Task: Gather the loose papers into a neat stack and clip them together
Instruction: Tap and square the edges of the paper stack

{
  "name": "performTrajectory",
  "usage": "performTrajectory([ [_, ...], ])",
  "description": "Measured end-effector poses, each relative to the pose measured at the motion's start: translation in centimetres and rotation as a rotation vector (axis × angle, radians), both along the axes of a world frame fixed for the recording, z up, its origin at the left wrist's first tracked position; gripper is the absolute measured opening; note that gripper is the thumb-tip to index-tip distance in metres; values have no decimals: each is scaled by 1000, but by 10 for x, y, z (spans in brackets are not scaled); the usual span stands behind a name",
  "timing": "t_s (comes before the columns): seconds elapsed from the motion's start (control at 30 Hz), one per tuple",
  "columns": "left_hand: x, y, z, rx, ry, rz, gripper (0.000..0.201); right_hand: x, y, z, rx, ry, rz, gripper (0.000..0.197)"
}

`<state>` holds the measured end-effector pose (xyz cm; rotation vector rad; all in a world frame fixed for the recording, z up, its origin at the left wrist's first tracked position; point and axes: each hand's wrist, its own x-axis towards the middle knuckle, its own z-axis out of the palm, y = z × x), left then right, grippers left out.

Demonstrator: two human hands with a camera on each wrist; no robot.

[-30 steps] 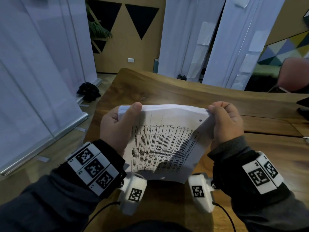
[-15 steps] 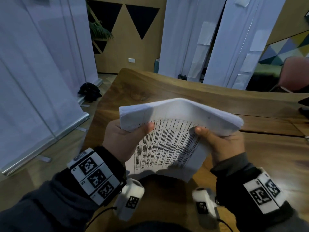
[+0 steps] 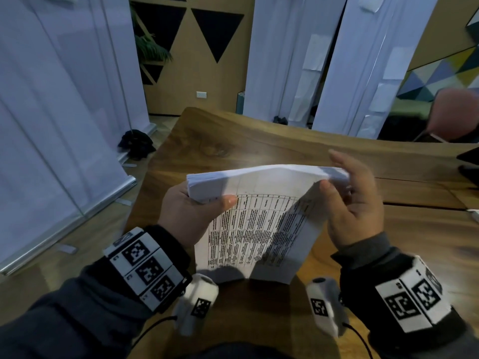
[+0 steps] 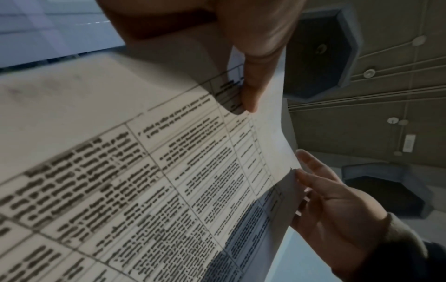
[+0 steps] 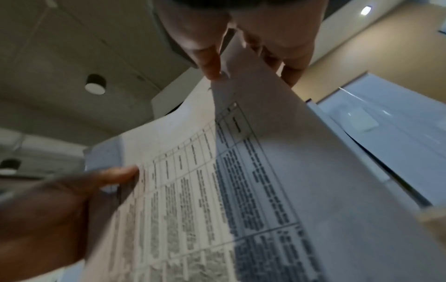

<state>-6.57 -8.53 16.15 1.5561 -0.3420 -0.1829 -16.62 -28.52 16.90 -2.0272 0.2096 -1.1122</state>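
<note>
- A person holds a stack of papers upright above a wooden counter, the printed table on the front sheet facing the head camera.
- The left hand grips the stack's upper left corner, thumb pressed across the front sheet and the other fingers hidden behind the pages.
- The right hand meets the upper right corner: its thumb touches the front sheet's edge while the fingers, loosely spread and nearly straight, rise behind the top edge.
- The front sheet bows forward along its right side, peeling away from the pages behind.
- White panels and a wall with dark triangles stand beyond the counter.
- Tagged bands wrap both wrists.
</note>
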Motion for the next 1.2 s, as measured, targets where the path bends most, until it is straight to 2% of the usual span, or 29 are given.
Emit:
performTrajectory([
  [0.17, 3, 1, -2, 18, -12, -39, 28, -2, -3, -4, -395, 165, -267, 37],
  [0.37, 2, -3, -8, 11, -71, -73, 17, -3, 2, 9, -570, 281, -371, 54],
  [0.47, -7, -11, -6, 15, -97, -132, 9, 3, 20, 22, -727, 302, -265, 63],
  [0.5, -10, -14, -5, 15, -119, -157, 8, 6, 27, 25, -785, 301, -189, 58],
  [0.57, -15, -17, -2, 10, -222, -166, 10, 9, 38, 27, -859, 271, -46, 32],
  [0.63, -14, -18, -4, 1, -303, -154, 9, 8, 39, 29, -832, 264, 31, 17],
  [0.7, -8, -13, -12, 99, -364, -159, 10, 4, 32, 35, -724, 266, 55, 22],
  [0.77, 7, -1, -27, 388, -378, -198, 17, -4, 21, 42, -574, 247, 70, 23],
  [0.87, 35, 29, -41, 915, -328, -333, 18, -20, -7, 48, -272, 189, 61, 8],
  [0.93, 49, 49, -43, 1007, -241, -305, 11, -30, -28, 42, -105, 179, 62, 15],
  [0.97, 54, 57, -41, 965, -206, -266, 6, -33, -35, 35, -19, 166, 66, 17],
  [1.0, 56, 62, -41, 883, -161, -204, 9, -35, -39, 30, 82, 138, 82, 17],
  [1.03, 56, 65, -42, 716, -94, -118, 14, -34, -41, 25, 184, 93, 116, 10],
  [1.07, 54, 67, -43, 472, 27, -41, 18, -33, -43, 18, 281, 44, 136, 15],
  [1.13, 46, 61, -38, -27, 289, 24, 18, -29, -42, 4, 432, -14, 132, 34],
  [1.17, 42, 56, -37, -194, 332, 23, 15, -27, -42, -3, 486, -51, 130, 31],
  [1.2, 38, 51, -37, -261, 310, 22, 11, -25, -41, -8, 512, -93, 146, 18],
])
